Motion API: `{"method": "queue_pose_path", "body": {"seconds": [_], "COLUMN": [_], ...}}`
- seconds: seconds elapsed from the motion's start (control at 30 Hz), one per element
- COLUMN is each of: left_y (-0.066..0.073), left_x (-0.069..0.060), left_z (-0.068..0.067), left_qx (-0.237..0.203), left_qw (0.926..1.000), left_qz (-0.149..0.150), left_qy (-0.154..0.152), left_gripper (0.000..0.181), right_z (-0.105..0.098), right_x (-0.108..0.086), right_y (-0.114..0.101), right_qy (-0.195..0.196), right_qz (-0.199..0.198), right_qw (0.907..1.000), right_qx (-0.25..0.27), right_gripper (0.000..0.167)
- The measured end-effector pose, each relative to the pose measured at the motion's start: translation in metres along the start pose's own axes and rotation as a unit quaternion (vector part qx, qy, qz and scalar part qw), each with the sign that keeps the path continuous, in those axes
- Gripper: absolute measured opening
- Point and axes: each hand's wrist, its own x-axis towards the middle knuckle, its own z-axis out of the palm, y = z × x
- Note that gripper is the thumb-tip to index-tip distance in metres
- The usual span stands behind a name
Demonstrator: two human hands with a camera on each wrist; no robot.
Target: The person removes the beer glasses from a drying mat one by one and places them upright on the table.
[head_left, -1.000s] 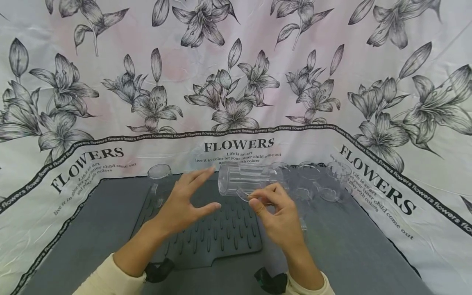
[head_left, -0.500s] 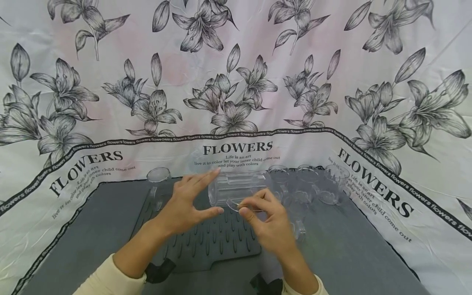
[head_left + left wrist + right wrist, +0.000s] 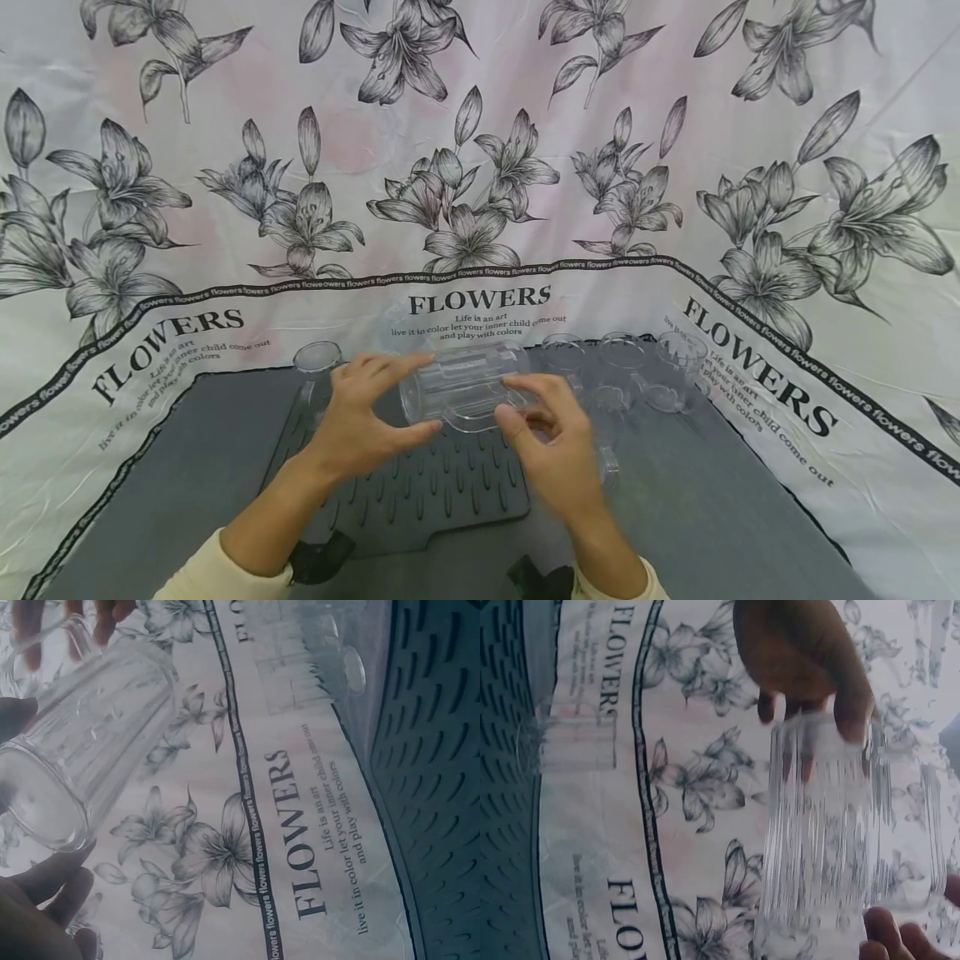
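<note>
A clear ribbed mug (image 3: 457,385) is held on its side above the dark mat, base to the left and handle towards me. My left hand (image 3: 348,427) grips the base end, with thumb and fingers on opposite sides; the left wrist view shows the round base (image 3: 41,799) between them. At the rim end, my right hand (image 3: 558,446) has its thumb by the handle and its index finger against the body. Its curled fingertips show beside the handle in the right wrist view, below the mug body (image 3: 817,840). The right palm is hidden.
A dark ridged mat (image 3: 442,500) lies on the grey table (image 3: 697,500). One clear mug (image 3: 318,358) stands behind my left hand, and several clear mugs (image 3: 622,354) stand at the back right. Part of another clear item (image 3: 609,467) shows beside my right wrist. A flower-printed cloth (image 3: 480,208) rises behind.
The mug has moved left and its base now sits in my left hand, which was apart from it. My right thumb and index finger have spread from their pinch on the handle.
</note>
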Motion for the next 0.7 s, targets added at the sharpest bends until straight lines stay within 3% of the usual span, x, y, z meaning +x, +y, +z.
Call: {"method": "queue_pose_path", "body": {"seconds": [0.13,0.27,0.4,0.57,0.7], "left_y": [0.000,-0.001,-0.002,0.000,0.000], "left_x": [-0.002,-0.003,-0.003,-0.006,-0.008], "left_z": [-0.001,0.001,0.008,0.018,0.026], "left_qx": [0.006,0.009,0.004,-0.009,-0.006], "left_qw": [0.9995,0.9977,0.9940,0.9918,0.9911], "left_qz": [-0.019,-0.008,0.026,0.033,0.045], "left_qy": [0.024,0.067,0.106,0.123,0.125], "left_gripper": [0.071,0.072,0.067,0.068,0.073], "right_z": [-0.006,-0.005,0.000,0.000,-0.004], "right_x": [0.005,0.009,0.009,0.009,0.010], "right_y": [0.001,0.002,0.000,-0.001,-0.003], "right_qy": [0.062,0.019,-0.055,-0.076,-0.093], "right_qz": [0.108,0.187,0.210,0.201,0.202], "right_qw": [0.9921,0.9821,0.9720,0.9520,0.9211], "right_qx": [-0.013,-0.001,0.091,0.218,0.320], "right_gripper": [0.023,0.031,0.035,0.034,0.033]}}
